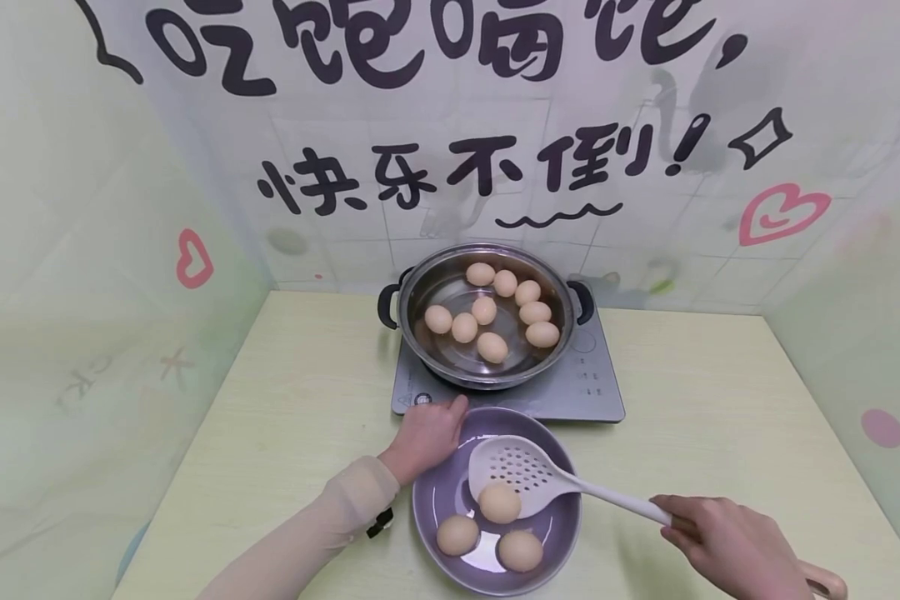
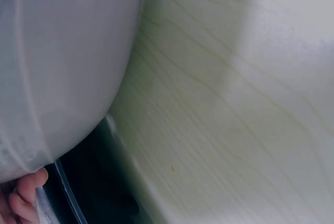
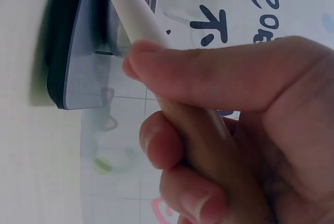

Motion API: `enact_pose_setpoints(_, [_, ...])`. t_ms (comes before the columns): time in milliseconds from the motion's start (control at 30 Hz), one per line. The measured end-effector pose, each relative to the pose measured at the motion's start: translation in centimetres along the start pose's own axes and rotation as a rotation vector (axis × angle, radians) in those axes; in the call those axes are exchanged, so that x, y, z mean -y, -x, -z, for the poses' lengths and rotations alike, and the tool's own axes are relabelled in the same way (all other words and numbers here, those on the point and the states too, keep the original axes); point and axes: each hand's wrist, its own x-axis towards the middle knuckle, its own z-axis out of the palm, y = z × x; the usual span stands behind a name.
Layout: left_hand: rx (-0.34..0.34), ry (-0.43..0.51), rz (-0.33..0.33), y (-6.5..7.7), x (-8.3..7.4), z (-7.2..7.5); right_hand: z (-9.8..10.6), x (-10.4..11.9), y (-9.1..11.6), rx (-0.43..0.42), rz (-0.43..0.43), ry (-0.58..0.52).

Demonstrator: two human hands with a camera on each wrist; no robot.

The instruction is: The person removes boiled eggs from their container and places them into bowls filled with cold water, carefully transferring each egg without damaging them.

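My left hand (image 1: 429,435) holds the upper left rim of a purple bowl (image 1: 437,492); in the left wrist view, fingers (image 2: 25,195) curl against the bowl's outside (image 2: 78,67). My right hand (image 1: 735,533) grips a white slotted ladle (image 1: 621,500) by its wooden handle (image 3: 206,145), thumb laid along it in the right wrist view. The ladle's head is inside the bowl, with a brown egg (image 1: 499,502) at its lower edge. Two more eggs, one at left (image 1: 457,535) and one at right (image 1: 521,551), lie in the bowl below it.
Behind the bowl, a steel pot (image 1: 450,371) with black side handles stands on a grey induction cooker (image 1: 607,404). Several eggs (image 1: 492,347) sit in the pot. A printed wall covering (image 1: 330,250) surrounds the pale wood-grain table (image 1: 292,400) at the back and sides.
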Motion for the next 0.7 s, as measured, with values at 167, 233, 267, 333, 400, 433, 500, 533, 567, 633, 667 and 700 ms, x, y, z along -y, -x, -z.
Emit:
enact_pose_setpoints(167, [0.0,0.003,0.0,-0.01,0.0,0.03,-0.11,0.04,-0.04,-0.05,-0.009,-0.007])
enact_pose_setpoints(233, [0.001,0.002,0.0,-0.02,-0.02,0.1,-0.19,0.06,-0.05,-0.103,0.014,0.0])
enact_pose_setpoints(267, [0.003,0.002,0.001,-0.02,-0.02,0.12,-0.23,0.06,-0.05,-0.136,0.03,0.005])
enact_pose_setpoints(333, [0.01,0.0,0.001,-0.01,0.0,0.09,-0.28,0.07,-0.07,-0.213,0.07,0.018])
enact_pose_setpoints(400, [0.017,-0.005,0.001,0.0,0.02,0.1,-0.29,0.04,-0.09,-0.29,0.107,0.029])
enact_pose_setpoints(433, [0.021,-0.007,0.0,-0.01,0.02,0.1,-0.27,0.03,-0.11,-0.327,0.124,0.035])
enact_pose_setpoints(500, [0.026,-0.008,0.0,-0.01,0.04,0.13,-0.2,-0.04,-0.15,-0.385,0.149,0.037])
enact_pose_setpoints(533, [0.025,-0.01,-0.002,-0.03,0.03,0.18,-0.15,-0.08,-0.18,-0.409,0.162,0.035])
enact_pose_setpoints(567, [0.024,-0.01,-0.004,-0.04,0.03,0.23,-0.08,-0.14,-0.2,-0.426,0.171,0.031])
enact_pose_setpoints(633, [0.027,-0.008,-0.004,-0.04,0.03,0.26,0.1,-0.27,-0.29,-0.445,0.192,0.016])
enact_pose_setpoints(667, [0.023,-0.005,-0.003,-0.03,0.04,0.23,0.23,-0.36,-0.37,-0.441,0.198,0.002])
enact_pose_setpoints(700, [0.026,-0.007,-0.004,-0.01,0.04,0.23,0.38,-0.45,-0.47,-0.436,0.206,-0.011])
